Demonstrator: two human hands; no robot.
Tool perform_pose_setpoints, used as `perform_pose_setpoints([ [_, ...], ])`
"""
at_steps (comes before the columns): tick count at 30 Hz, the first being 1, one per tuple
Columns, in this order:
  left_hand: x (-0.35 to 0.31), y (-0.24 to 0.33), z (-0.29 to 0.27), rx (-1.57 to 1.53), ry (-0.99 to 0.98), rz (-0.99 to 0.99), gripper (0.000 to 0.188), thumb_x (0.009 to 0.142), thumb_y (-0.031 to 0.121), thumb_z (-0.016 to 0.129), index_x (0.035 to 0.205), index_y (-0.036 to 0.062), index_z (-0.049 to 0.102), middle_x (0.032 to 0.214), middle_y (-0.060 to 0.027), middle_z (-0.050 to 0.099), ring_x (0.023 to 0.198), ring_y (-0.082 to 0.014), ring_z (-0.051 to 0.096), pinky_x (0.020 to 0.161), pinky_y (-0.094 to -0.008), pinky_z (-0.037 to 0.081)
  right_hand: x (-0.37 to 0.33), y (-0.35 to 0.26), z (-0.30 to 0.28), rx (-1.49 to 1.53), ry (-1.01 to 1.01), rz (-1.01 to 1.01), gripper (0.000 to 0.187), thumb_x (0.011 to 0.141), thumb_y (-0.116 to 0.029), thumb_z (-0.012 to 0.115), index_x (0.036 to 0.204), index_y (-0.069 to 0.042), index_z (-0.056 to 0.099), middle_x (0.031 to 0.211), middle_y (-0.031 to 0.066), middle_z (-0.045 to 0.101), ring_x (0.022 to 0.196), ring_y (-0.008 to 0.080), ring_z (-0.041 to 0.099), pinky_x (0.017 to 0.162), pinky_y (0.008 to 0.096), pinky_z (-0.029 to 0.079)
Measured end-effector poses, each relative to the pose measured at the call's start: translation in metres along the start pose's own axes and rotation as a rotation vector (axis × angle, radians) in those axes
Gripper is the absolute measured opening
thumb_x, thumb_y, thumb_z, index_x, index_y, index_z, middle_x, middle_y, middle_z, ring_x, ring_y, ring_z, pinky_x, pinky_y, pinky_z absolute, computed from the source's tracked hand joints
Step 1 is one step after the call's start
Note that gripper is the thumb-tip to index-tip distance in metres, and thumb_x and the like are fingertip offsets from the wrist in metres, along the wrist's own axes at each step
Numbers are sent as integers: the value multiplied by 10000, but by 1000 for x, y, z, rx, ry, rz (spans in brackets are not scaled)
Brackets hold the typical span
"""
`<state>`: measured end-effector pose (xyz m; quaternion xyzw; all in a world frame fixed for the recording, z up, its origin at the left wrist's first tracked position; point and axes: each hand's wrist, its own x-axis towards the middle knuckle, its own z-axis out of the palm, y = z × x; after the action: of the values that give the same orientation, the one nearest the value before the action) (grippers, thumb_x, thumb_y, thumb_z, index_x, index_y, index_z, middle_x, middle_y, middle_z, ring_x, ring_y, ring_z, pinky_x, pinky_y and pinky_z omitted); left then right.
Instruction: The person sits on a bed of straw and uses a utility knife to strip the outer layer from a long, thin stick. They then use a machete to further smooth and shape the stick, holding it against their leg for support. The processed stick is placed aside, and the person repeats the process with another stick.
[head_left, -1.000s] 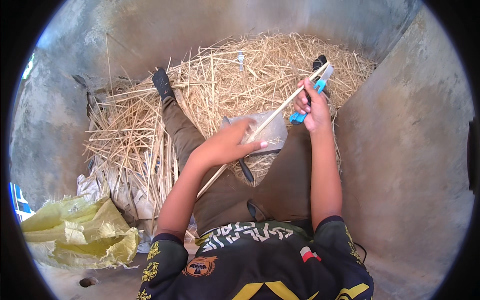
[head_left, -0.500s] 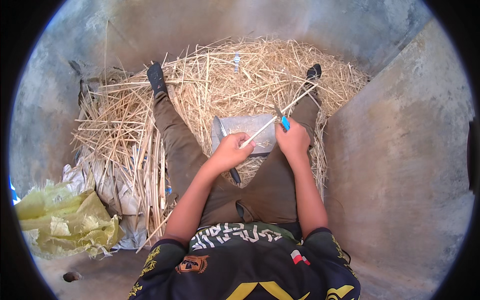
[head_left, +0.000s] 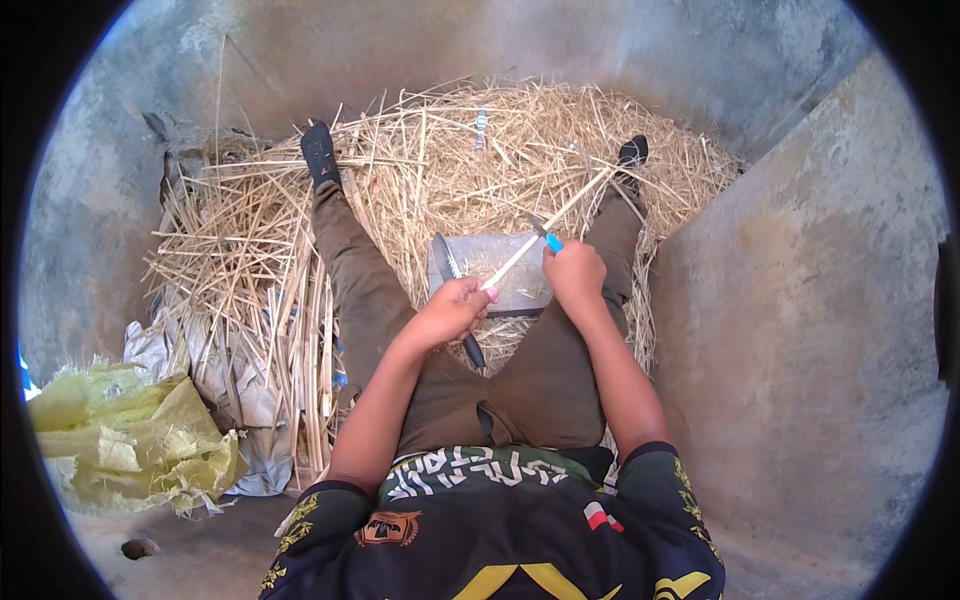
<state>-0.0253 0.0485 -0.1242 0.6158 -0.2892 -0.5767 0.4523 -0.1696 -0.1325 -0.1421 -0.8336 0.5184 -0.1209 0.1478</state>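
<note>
My left hand (head_left: 452,312) is closed round the near end of a pale, thin strip of split cane or bamboo (head_left: 572,205), which slants away to the upper right. In my right hand (head_left: 575,275) is a small knife (head_left: 552,241) with a bright blue handle. Its dark blade lies against the strip, partway along. Between my legs, under the strip, rests a grey slab (head_left: 515,300) with small shavings on it. A long saw-like blade with a black handle (head_left: 473,350) lies along the slab's left side, its handle toward me.
Curly shavings (head_left: 520,170) heap up around my feet, with a silver wristwatch (head_left: 481,128) on them. Piled strips (head_left: 240,240) lie left of my leg, above a torn yellow sack (head_left: 130,440). Concrete walls (head_left: 800,320) rise at the right and back.
The knife and my right hand have shifted slightly left and nearer along the strip. My left hand has dropped a little toward me, with the strip still in it.
</note>
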Motion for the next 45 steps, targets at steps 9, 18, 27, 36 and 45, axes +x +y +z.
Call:
perform_pose_setpoints([
  [9, -1, 3, -6, -110, -19, 83, 243, 1060, 287, 505, 999, 60, 566, 680, 52, 453, 540, -38, 393, 459, -212, 335, -23, -15, 18, -131, 205, -360, 177, 854, -134, 589, 719, -32, 638, 631, 195, 670, 579, 354, 699, 520, 456, 555],
  [18, 3, 12, 12, 451, 343, 394, 297, 1044, 257, 512, 931, -12, 570, 653, -90, 549, 600, -191, 532, 590, -373, 420, 34, -9, 3, -208, 260, -284, 152, 812, -112, 583, 757, -38, 703, 713, 189, 702, 671, 358, 721, 588, 466, 571],
  [27, -4, 24, 30, 498, 377, 417, 276, 1023, 242, 521, 1000, -31, 560, 753, -281, 629, 727, -494, 599, 652, -514, 453, 130, 15, -79, -246, 309, 136, 203, 894, -167, 592, 925, -49, 755, 929, 181, 741, 889, 358, 737, 726, 465, 585],
  [36, -13, 32, 27, 390, 336, 436, 251, 1017, 246, 565, 988, -3, 590, 665, -130, 569, 605, -218, 534, 598, -370, 433, 54, -12, -100, -361, 228, -180, 190, 836, -154, 597, 847, -39, 748, 790, 186, 724, 742, 372, 732, 662, 474, 581],
  [45, -8, 29, 28, 444, 488, 461, 228, 1006, 239, 575, 1047, 16, 599, 650, -178, 585, 570, -289, 564, 583, -407, 436, -9, -21, -23, -174, 162, -298, 185, 806, -134, 570, 809, -24, 718, 691, 201, 689, 634, 400, 705, 608, 506, 570],
])
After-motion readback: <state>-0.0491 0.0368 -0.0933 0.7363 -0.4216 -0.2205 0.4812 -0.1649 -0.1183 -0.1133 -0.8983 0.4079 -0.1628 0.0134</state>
